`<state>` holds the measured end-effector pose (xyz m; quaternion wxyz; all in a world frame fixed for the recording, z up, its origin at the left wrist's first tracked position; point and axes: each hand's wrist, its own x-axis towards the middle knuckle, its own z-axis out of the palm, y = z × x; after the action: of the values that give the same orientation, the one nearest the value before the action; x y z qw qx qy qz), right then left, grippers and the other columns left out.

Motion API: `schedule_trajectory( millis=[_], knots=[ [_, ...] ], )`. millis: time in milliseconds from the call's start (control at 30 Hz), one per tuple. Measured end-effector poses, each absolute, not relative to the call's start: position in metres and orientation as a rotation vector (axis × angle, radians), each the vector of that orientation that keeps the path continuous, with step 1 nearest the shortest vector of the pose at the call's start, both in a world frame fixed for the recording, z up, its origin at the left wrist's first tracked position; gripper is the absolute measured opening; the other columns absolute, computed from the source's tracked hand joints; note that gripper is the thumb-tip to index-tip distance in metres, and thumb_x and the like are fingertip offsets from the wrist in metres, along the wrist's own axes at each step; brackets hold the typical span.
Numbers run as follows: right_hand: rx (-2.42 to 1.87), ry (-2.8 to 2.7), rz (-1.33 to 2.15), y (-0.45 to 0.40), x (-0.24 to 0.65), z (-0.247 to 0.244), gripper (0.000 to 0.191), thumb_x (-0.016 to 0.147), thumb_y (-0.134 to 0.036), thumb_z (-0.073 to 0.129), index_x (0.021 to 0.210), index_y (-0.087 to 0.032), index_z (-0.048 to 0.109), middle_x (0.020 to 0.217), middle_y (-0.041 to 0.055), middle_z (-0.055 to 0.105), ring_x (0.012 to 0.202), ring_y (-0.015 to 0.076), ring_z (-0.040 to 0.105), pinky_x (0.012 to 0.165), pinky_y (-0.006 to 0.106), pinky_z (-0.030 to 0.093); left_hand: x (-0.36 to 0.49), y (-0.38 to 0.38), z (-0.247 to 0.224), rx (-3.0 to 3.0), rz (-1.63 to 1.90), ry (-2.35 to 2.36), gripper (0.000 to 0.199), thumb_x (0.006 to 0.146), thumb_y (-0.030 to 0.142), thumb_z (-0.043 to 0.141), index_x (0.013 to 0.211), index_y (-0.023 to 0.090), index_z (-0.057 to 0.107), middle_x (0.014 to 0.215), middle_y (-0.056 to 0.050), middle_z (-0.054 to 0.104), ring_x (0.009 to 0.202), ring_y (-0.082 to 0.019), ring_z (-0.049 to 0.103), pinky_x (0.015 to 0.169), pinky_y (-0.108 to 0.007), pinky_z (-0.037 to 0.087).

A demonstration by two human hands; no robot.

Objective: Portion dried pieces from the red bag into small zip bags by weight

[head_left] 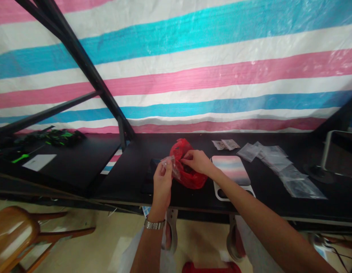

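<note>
A small clear plastic bag (175, 171) is pinched in my left hand (164, 176), just left of an open red plastic bag (193, 181) on the black table. My right hand (196, 161) reaches into the mouth of the red bag. Its fingers are drawn together there, but what they hold is too small to make out. Dark contents show inside the red bag. Close by on the right, under my forearm, lies a white scale (231, 170) with a shiny top plate.
Two small filled bags (225, 144) lie behind the scale. Flat clear bags (281, 163) spread to the right, near a framed screen on a stand (339, 153). A black metal frame (90, 74) rises at left; a wooden chair (16, 237) stands below.
</note>
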<state>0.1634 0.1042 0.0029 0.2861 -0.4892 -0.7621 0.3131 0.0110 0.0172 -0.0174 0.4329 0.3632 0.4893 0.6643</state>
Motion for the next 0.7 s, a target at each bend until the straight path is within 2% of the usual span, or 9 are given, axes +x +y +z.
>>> schedule_trajectory(
  millis=[200,400,600,700],
  knots=[
    [-1.328,-1.898,0.941,0.098,0.185,0.006,0.011,0.091,-0.027,0.076,0.082,-0.021,0.078,0.081,0.0046,0.082,0.074,0.0214,0.077,0.065,0.028,0.053,0.009,0.015,-0.018,1.156,1.660,1.443,0.052,0.090,0.064,0.073,0.113,0.018,0.073,0.113,-0.011,0.076,0.107,-0.025,0.071,0.100,-0.042,0.057],
    [-1.230,-1.645,0.991,0.083,0.215,0.012,0.016,0.093,-0.035,0.073,0.087,-0.020,0.074,0.084,0.0062,0.082,0.079,0.0215,0.078,0.073,0.031,0.057,0.019,0.003,-0.012,1.745,1.549,1.854,0.031,0.085,0.043,0.083,0.113,0.029,0.080,0.126,-0.010,0.062,0.121,-0.034,0.055,0.109,-0.054,0.049],
    [-1.033,-1.591,0.957,0.064,0.209,0.025,0.021,0.091,-0.043,0.074,0.089,-0.021,0.073,0.086,0.0046,0.081,0.077,0.0195,0.074,0.074,0.032,0.059,0.032,0.004,-0.019,1.882,1.489,1.887,0.034,0.083,0.033,0.084,0.116,0.028,0.078,0.131,-0.011,0.056,0.120,-0.034,0.051,0.110,-0.056,0.047],
    [-0.978,-1.674,0.848,0.056,0.200,0.024,0.014,0.091,-0.037,0.076,0.093,-0.023,0.074,0.093,0.0038,0.080,0.084,0.0196,0.073,0.080,0.033,0.058,0.032,0.006,-0.023,1.906,1.496,1.890,0.035,0.084,0.032,0.083,0.118,0.027,0.076,0.132,-0.012,0.055,0.121,-0.034,0.050,0.110,-0.056,0.047]
  ],
)
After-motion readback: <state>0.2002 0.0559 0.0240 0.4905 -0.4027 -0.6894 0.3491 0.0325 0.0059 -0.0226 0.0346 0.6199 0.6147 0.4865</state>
